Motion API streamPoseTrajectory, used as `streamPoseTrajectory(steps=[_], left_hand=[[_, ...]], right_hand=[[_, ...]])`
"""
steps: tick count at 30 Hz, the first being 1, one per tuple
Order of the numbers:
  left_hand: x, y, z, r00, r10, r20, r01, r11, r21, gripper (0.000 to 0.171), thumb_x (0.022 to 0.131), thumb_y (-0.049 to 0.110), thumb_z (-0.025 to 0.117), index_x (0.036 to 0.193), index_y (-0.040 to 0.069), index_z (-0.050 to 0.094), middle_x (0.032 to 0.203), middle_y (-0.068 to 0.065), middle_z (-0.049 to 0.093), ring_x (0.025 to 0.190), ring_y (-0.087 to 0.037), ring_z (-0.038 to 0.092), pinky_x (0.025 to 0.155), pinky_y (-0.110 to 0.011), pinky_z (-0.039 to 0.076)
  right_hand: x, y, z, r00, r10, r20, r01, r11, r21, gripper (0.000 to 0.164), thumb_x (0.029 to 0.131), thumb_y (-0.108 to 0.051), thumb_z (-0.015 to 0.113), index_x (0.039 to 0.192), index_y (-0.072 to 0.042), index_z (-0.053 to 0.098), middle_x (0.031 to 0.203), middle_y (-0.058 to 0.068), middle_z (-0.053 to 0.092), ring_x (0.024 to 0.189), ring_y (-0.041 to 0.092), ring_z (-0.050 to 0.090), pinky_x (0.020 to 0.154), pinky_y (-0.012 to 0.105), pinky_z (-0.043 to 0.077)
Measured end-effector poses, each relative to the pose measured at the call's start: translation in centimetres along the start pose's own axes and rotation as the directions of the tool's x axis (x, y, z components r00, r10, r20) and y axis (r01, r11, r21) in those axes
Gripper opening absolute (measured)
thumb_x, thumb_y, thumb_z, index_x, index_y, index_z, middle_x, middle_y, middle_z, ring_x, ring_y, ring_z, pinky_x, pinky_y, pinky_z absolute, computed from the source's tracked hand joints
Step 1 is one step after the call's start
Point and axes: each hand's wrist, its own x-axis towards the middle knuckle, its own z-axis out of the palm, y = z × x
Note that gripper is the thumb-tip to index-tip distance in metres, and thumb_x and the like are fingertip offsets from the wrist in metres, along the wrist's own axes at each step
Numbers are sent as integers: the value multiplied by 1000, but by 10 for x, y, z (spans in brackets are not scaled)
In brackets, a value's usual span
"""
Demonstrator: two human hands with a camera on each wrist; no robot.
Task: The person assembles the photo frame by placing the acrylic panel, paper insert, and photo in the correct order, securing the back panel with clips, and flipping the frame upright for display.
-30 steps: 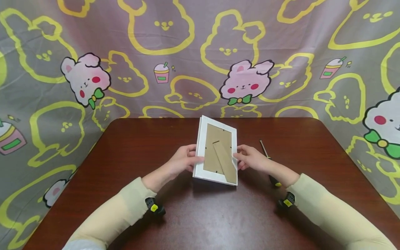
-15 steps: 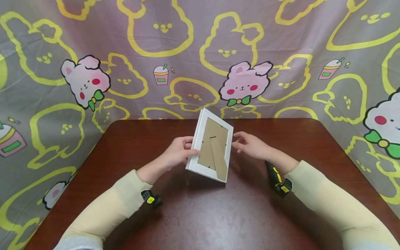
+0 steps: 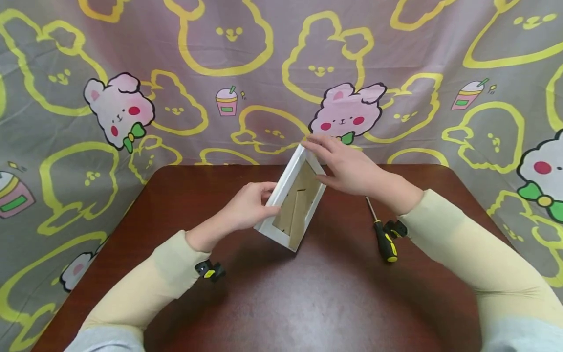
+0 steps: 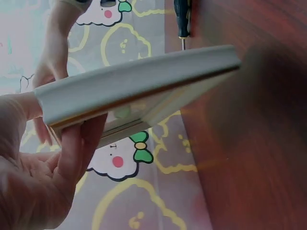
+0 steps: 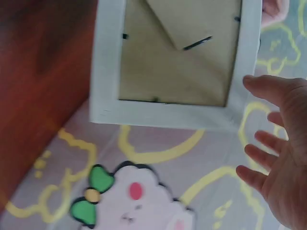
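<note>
A white picture frame [image 3: 288, 188] with a brown backing board [image 5: 187, 76] and a fold-out stand is held tilted above the table, its back toward me. My left hand [image 3: 244, 208] grips its left edge, thumb on the back and fingers round the front, as the left wrist view [image 4: 43, 177] also shows. Close to the upper edge is my right hand [image 3: 352, 166]. In the right wrist view its fingers are spread and relaxed, with the thumb [image 5: 268, 88] at the white border; whether it touches is unclear. The frame's front is mostly hidden.
A black-and-yellow screwdriver [image 3: 385, 239] lies on the dark red-brown table [image 3: 281, 303], to the right below my right forearm. Behind the table hangs a patterned cloth [image 3: 272, 58] with rabbit drawings.
My right hand has left the frame's right edge and moved up to its top corner. The left hand has kept its grip while the frame turned and tilted further.
</note>
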Motion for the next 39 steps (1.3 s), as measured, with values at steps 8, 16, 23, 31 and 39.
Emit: streamPoseTrajectory(steps=[8, 16, 23, 31, 39], left_hand=[[-6, 14, 1, 995, 95, 3, -91, 939, 331, 45, 80, 11, 72, 124, 7, 63, 87, -1, 69, 68, -12, 60, 58, -28, 48], [-13, 21, 1, 983, 181, 10, -158, 831, 533, 42, 82, 15, 73, 121, 7, 60, 77, 1, 63, 60, -13, 54, 52, -29, 42], [-13, 17, 4, 975, 219, 31, -194, 779, 596, 38, 82, 15, 73, 116, 9, 59, 70, 3, 58, 55, -13, 50, 47, -27, 37], [-12, 13, 9, 959, 282, 32, -231, 708, 667, 40, 81, 16, 72, 117, 10, 58, 75, 2, 63, 57, -13, 52, 47, -29, 41], [-11, 9, 6, 944, 331, 0, -243, 694, 678, 45, 84, 36, 73, 122, 13, 63, 78, 3, 66, 56, -9, 51, 44, -25, 38]], right_hand=[[22, -18, -1, 969, -225, 103, 238, 963, -130, 70, 77, -9, 82, 139, -4, 49, 141, 17, 47, 129, 36, 43, 106, 47, 34], [21, -21, 1, 969, -177, 174, 202, 969, -140, 54, 79, -6, 80, 129, -9, 61, 123, 11, 60, 112, 29, 58, 93, 44, 47], [16, -23, 6, 970, -169, 176, 203, 959, -198, 32, 79, -4, 78, 109, -13, 68, 96, 4, 64, 87, 25, 59, 79, 40, 51], [11, -20, 13, 968, -200, 151, 233, 940, -250, 26, 80, -4, 78, 102, -11, 67, 90, 4, 62, 83, 25, 60, 76, 39, 52], [1, -12, 17, 968, -224, 112, 248, 920, -305, 33, 76, -6, 82, 104, -9, 65, 91, 5, 62, 83, 24, 60, 76, 36, 53]])
